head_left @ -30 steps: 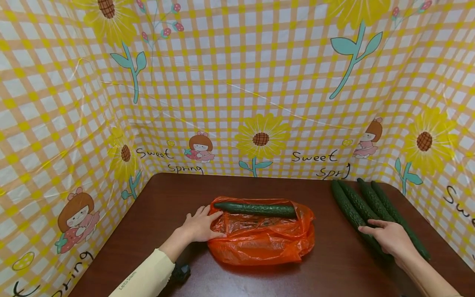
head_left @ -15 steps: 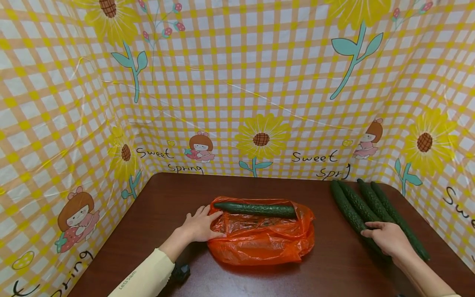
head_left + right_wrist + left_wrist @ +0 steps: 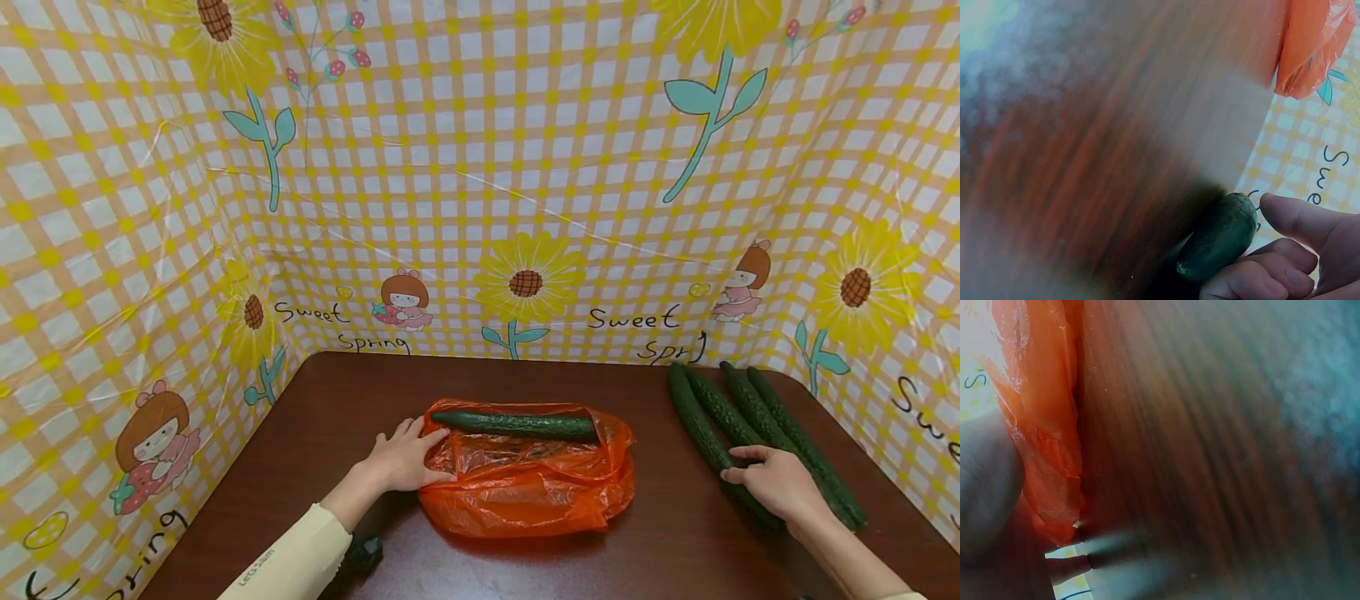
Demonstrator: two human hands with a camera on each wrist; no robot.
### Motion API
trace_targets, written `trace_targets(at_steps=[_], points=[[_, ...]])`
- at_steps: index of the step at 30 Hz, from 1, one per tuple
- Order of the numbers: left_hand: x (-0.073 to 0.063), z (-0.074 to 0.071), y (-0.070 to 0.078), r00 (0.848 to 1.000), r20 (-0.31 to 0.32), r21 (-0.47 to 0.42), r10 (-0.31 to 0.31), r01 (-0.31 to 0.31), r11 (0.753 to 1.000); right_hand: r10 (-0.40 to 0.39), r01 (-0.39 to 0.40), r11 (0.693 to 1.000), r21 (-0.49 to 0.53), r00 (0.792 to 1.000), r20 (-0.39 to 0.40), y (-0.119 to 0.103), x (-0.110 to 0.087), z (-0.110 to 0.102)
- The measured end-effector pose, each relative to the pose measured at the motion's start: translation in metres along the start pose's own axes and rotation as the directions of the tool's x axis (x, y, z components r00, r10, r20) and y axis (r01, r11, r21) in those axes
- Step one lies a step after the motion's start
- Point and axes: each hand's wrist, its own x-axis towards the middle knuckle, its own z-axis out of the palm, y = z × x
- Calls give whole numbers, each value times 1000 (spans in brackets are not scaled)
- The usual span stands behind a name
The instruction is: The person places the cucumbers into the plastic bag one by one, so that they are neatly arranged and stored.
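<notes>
The left hand [image 3: 405,460] lies flat, fingers straight and spread, pressing the left edge of the orange plastic bag [image 3: 528,483] onto the brown table [image 3: 337,400]. One cucumber [image 3: 517,425] lies lengthwise along the far side of the bag, its left tip just beside the fingertips. The right hand [image 3: 776,483] rests palm down on the nearest of four cucumbers [image 3: 731,417] lying side by side at the table's right end; the wrist view shows its thumb and curled fingers closing round the end of that cucumber [image 3: 1219,240]. Compared with a second ago, the right hand has slid slightly inward and curled tighter on the cucumber, while the left hand and bag have stayed put. A checked sunflower-print cloth [image 3: 480,167] walls the table.
</notes>
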Motion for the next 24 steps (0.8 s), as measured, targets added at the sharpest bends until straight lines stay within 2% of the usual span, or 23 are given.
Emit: trace_targets(at_steps=[7, 12, 19, 24], points=[[1, 1, 0, 1000, -1, 3, 0, 0, 1000, 13, -14, 999, 35, 1000, 8, -1, 2, 2], [1, 1, -1, 1000, 2, 3, 0, 0, 1000, 8, -7, 1000, -10, 1000, 28, -2, 2, 2], [1, 0, 0, 1000, 4, -2, -1, 1, 1000, -35, 36, 991, -125, 999, 5, -6, 4, 3], [3, 2, -1, 1000, 10, -1, -7, 7, 1000, -84, 82, 988, -130, 996, -11, -7, 4, 4]])
